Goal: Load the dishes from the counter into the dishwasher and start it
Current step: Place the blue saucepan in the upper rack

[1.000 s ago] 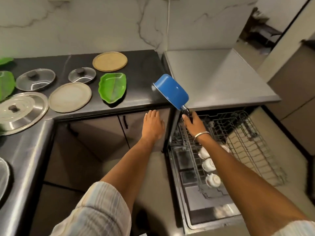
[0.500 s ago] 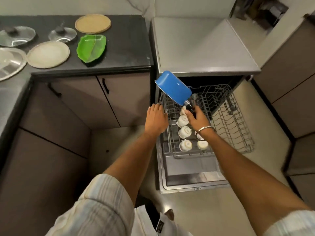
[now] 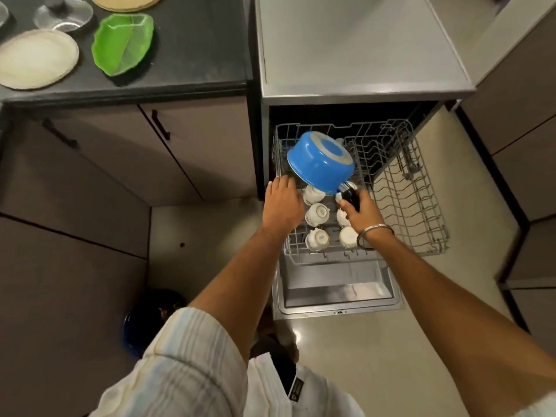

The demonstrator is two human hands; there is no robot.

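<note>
My right hand grips the black handle of a blue saucepan, which is turned bottom-up and tilted over the back left of the pulled-out wire rack. Several white cups sit upside down in the rack's left part, just below the pan. My left hand rests on the rack's left edge, fingers spread, holding nothing. The dishwasher stands open with its door folded down. On the dark counter lie a green leaf-shaped dish, a beige plate, a glass lid and a tan plate.
Brown cabinet doors run below the counter on the left. More cabinets stand to the right of the rack. A dark blue round object sits on the floor near my feet. The rack's right half holds nothing.
My right hand has lowered the blue saucepan and turned it bottom-up over the rack. My view has tipped downward, and my left hand has shifted onto the rack's left edge.
</note>
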